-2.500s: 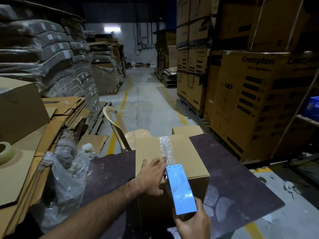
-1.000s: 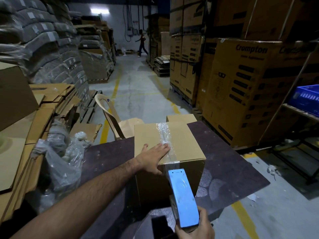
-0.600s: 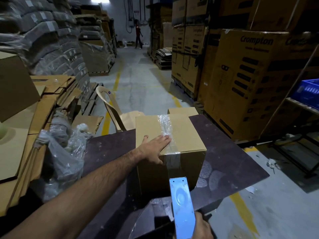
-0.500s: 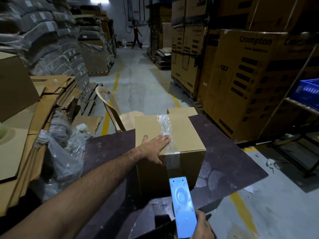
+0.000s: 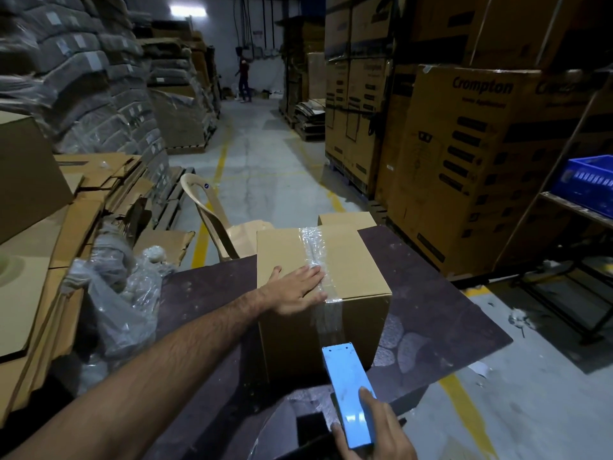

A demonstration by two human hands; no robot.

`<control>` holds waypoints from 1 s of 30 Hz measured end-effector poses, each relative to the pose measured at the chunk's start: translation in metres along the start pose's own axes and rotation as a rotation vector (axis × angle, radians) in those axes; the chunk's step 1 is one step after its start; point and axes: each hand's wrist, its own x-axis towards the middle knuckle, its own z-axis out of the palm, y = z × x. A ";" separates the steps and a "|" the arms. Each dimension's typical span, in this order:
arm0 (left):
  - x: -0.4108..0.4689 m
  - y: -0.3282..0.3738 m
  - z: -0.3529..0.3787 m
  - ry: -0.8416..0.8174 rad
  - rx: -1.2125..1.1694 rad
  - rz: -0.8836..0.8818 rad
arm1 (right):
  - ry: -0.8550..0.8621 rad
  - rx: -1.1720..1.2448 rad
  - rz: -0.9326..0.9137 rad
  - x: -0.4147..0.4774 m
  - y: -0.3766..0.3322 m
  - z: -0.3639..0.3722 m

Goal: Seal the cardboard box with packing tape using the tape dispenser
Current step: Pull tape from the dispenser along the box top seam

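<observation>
A brown cardboard box [image 5: 358, 260] stands on a dark table [image 5: 441, 313]. A strip of clear packing tape [image 5: 315, 250] runs along its top seam and down the near face. My left hand [image 5: 298, 288] lies flat on the box top, fingers spread, pressing the tape near the front edge. My right hand [image 5: 378, 429] grips a light blue tape dispenser [image 5: 348, 390] in front of the box's near face, low down, its toothed end close to the tape's lower end.
Flattened cardboard [image 5: 49, 254] and a crumpled plastic bag [image 5: 122, 303] lie left of the table. A beige plastic chair [image 5: 219, 224] stands behind the box. Large stacked cartons [image 5: 471, 161] rise on the right, with a blue crate [image 5: 587, 180] on a rack. A person [image 5: 243, 78] stands far down the aisle.
My right hand has drawn the dispenser from the box's top edge down over its near face, laying tape there. My left hand has stayed pressed on the top.
</observation>
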 end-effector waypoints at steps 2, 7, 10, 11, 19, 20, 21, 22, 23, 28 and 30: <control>-0.002 -0.001 0.003 0.027 -0.016 -0.007 | -0.052 0.075 0.027 -0.002 -0.009 -0.007; -0.001 -0.003 0.008 0.116 -0.026 -0.017 | 0.018 0.036 0.061 0.020 -0.037 -0.020; -0.002 -0.001 0.010 0.134 -0.015 -0.020 | 0.002 0.005 0.051 0.030 -0.039 -0.021; -0.002 0.000 0.010 0.136 -0.017 -0.023 | 0.002 -0.011 0.056 0.032 -0.040 -0.023; -0.003 0.000 0.009 0.164 -0.003 -0.043 | -0.021 0.022 0.011 0.047 -0.048 -0.027; -0.003 0.000 0.010 0.169 -0.001 -0.042 | -0.019 0.028 0.012 0.049 -0.048 -0.026; -0.003 0.001 0.009 0.172 0.000 -0.040 | -0.027 0.021 0.011 0.051 -0.048 -0.025; -0.003 0.001 0.009 0.175 0.000 -0.040 | -0.040 0.015 0.014 0.052 -0.049 -0.025; -0.003 0.001 0.009 0.179 -0.001 -0.041 | -0.051 0.007 0.019 0.054 -0.050 -0.026; -0.003 0.001 0.010 0.184 0.004 -0.043 | -0.042 0.021 0.030 0.055 -0.047 -0.022; -0.002 0.000 0.011 0.188 0.007 -0.041 | -0.040 0.045 0.034 0.056 -0.047 -0.022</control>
